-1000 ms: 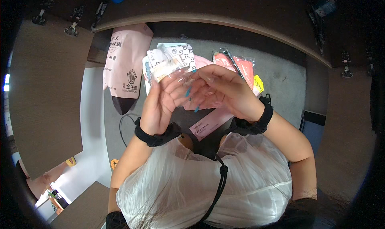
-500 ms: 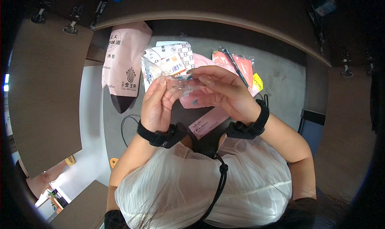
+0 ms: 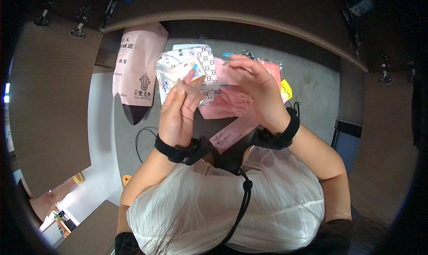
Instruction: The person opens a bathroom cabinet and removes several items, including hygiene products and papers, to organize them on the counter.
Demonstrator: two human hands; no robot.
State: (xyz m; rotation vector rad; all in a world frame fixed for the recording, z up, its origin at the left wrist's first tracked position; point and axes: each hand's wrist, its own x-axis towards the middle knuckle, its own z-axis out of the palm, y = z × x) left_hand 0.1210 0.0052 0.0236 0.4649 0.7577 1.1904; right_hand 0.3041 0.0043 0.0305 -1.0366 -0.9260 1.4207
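My left hand (image 3: 177,114) pinches the edge of a clear plastic bag (image 3: 167,72) between thumb and fingers. Small white and orange printed pieces show in or behind the bag; which, I cannot tell. To its right, my right hand (image 3: 263,96) is raised with fingers apart and slightly blurred, holding nothing. Under both hands lie a white patterned packet (image 3: 207,61) and a folded pink cloth (image 3: 229,104). A coral-pink item in clear wrapping (image 3: 273,70) lies partly hidden behind my right hand, beside a yellow label (image 3: 286,90).
A tall pale pink paper bag (image 3: 141,63) lies at the left of the grey surface. A pink printed strip (image 3: 232,136) is close to my body. Open cabinet doors (image 3: 53,99) flank the left and right, and a dark shelf edge (image 3: 236,20) runs across the far side.
My right hand has let go of the clear plastic and moved up and right, its fingers opening. The left hand keeps hold of the bag, almost in the same place.
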